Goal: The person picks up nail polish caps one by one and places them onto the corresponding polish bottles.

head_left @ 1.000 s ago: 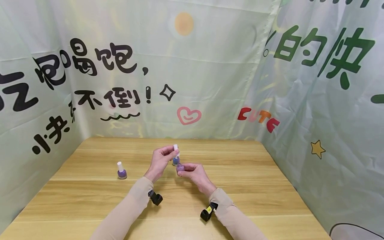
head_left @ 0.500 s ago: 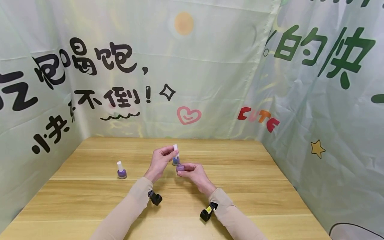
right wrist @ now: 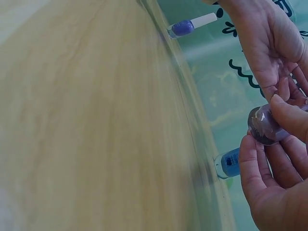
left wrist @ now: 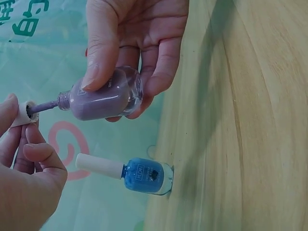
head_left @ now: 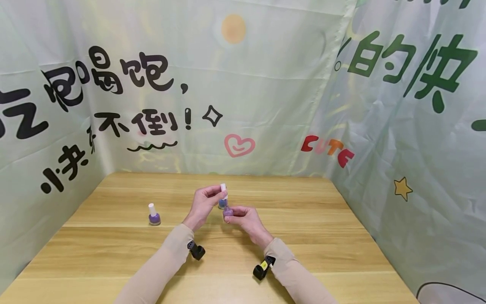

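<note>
My left hand [head_left: 204,203] pinches the white cap [left wrist: 24,114] of a nail polish. From that cap a polish-coated brush stem [left wrist: 46,107] runs into the neck of a lilac nail polish bottle [left wrist: 98,100]. Thumb and fingers of my right hand [head_left: 247,220] grip this bottle, holding it above the table. A gap shows between cap and bottle neck; the brush tip is hidden inside. Just behind the hands a capped blue nail polish [left wrist: 144,176] stands upright on the table, partly covered in the head view.
A capped purple nail polish [head_left: 154,218] stands upright to the left on the wooden table [head_left: 212,278]. Printed cloth [head_left: 265,105] encloses the table at the back and sides. Each wrist wears a small black camera.
The left hand with the cap has shifted very slightly right. The right hand and the lilac bottle stay almost still, and the head view has tilted a little.
</note>
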Motion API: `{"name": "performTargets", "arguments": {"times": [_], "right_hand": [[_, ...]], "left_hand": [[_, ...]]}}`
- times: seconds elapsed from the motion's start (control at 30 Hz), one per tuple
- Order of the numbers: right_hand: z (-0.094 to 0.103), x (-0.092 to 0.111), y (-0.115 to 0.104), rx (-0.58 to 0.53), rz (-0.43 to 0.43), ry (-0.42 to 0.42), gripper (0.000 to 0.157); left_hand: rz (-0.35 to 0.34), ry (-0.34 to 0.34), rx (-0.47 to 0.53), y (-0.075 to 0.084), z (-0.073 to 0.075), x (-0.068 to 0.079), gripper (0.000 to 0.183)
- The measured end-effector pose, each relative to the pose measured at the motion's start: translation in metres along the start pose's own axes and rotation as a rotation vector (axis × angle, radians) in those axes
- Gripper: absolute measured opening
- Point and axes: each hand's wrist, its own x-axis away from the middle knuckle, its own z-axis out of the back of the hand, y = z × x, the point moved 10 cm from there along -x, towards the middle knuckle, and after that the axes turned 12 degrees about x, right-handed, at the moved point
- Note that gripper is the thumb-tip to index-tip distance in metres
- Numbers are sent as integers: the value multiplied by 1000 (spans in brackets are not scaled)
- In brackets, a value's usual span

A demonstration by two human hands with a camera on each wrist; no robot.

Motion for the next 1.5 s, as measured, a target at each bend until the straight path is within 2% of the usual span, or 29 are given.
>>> {"name": "performTargets", "arguments": {"times": [0.43, 0.67, 1.0, 1.23, 1.5], "right_hand": [[-1, -2, 1, 11, -9, -5, 35], [-1, -2, 0, 0, -9, -2, 36], [-3, -1, -1, -9, -9, 1, 34], [-4, 0, -1, -16, -16, 3, 34], [-5, -1, -2, -20, -1, 3, 35]], "left_hand": [[8, -2, -8, -1, -1, 1, 35], [20, -6, -10, -3, 0, 1, 29], [31, -12, -10, -8, 0, 2, 33], [17, -14, -9, -7, 1, 3, 42], [10, -20, -13, -9, 1, 2, 43]]}}
